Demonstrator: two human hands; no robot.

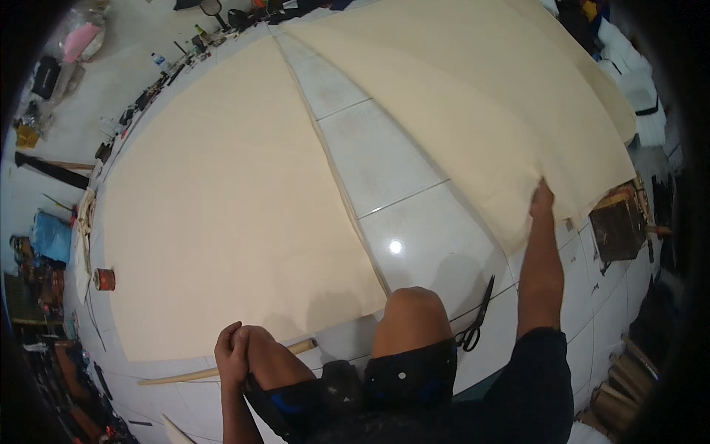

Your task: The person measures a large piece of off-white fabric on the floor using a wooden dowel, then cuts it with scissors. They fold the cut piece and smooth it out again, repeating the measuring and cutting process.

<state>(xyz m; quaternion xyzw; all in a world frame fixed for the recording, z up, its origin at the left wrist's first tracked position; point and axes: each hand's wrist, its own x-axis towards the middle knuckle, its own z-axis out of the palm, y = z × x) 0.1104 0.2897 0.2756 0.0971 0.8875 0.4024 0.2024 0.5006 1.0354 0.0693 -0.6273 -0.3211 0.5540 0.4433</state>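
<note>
Two large pieces of cream fabric cover much of the tiled floor: a left piece (222, 200) lying flat, and a right piece (473, 89) angled away from it, with a wedge of bare tile between them. My right hand (542, 198) reaches forward and pinches the right piece near its near edge, where the fabric puckers. My left hand (232, 354) rests on my left knee, its fingers laid along it and holding nothing. A pair of black scissors (475, 325) lies on the tiles beside my right knee, blades pointing forward.
A wooden stick or roll (296, 348) lies behind the left piece's near edge. A small red tin (104, 279) sits at its left edge. A brown box (618, 222) stands at the right. Bottles (160, 62), bags and clutter line the far and left sides.
</note>
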